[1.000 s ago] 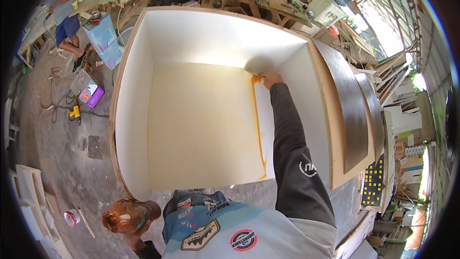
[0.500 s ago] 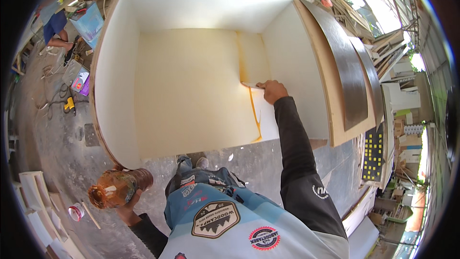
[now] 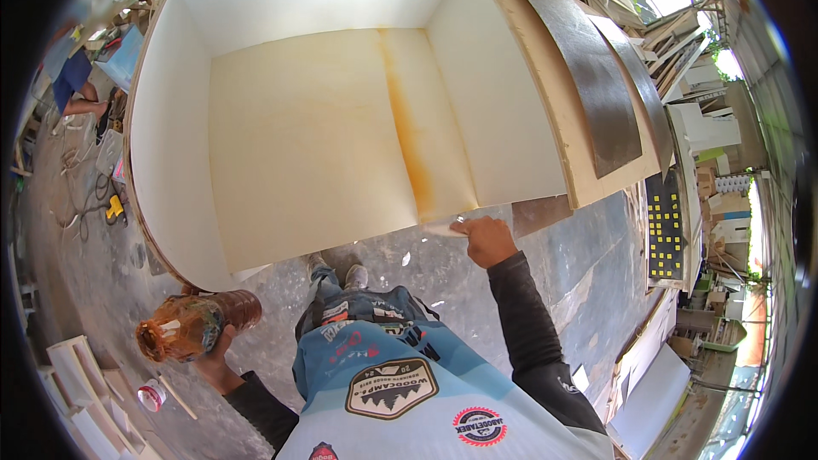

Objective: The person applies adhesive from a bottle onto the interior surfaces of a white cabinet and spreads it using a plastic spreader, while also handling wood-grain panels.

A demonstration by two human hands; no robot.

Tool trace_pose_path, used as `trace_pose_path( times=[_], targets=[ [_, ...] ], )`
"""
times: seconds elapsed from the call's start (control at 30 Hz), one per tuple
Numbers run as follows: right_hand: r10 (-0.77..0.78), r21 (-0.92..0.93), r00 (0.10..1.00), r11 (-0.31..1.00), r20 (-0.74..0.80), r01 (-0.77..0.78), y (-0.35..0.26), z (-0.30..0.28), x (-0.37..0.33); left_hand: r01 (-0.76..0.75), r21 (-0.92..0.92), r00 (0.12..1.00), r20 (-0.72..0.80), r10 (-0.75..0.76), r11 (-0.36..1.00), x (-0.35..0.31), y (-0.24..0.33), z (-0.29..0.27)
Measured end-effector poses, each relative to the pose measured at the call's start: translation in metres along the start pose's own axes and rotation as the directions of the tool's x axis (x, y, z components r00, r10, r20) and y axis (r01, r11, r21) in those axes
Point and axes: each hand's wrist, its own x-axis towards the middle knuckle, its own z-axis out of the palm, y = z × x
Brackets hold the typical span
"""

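Before me lies a large box-shaped cabinet [image 3: 290,145] with white inner walls and a cream-coloured bottom panel. A band of amber glue [image 3: 409,145] runs down that panel, thinned into a smear on its right. My right hand [image 3: 490,242], closed, holds a thin pale spreader [image 3: 445,228] just beyond the panel's near edge. At the lower left, my left hand [image 3: 218,362] grips a plastic bottle [image 3: 243,310] coated with brown-orange glue. The bottle is tilted onto its side, its messy cut opening facing left, close to the cabinet's near left corner.
Dark brown sheets [image 3: 588,77] lie along the cabinet's right side. A person [image 3: 78,85] is at the far left, near cables and a yellow tool [image 3: 115,208] on the concrete floor. White frames [image 3: 81,383] and a small tub [image 3: 152,395] are at the lower left.
My right hand has drawn the spreader toward me, from the panel past its near edge. The glue line is now a wider, smeared band. My left hand still holds the bottle.
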Motion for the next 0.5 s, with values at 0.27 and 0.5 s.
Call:
trace_pose_path(
  times=[0.27,0.5],
  targets=[
    [-0.026,0.398,0.779,0.849,-0.626,0.348,-0.029,-0.103,0.035,0.093,0.022,0.995,-0.047,-0.092,0.995,-0.013,-0.02,-0.018],
    [0.078,0.408,0.669,0.842,-0.739,0.353,-0.067,-0.139,0.19,0.111,0.026,0.994,0.011,-0.111,0.994,-0.01,-0.008,-0.018]
  ],
)
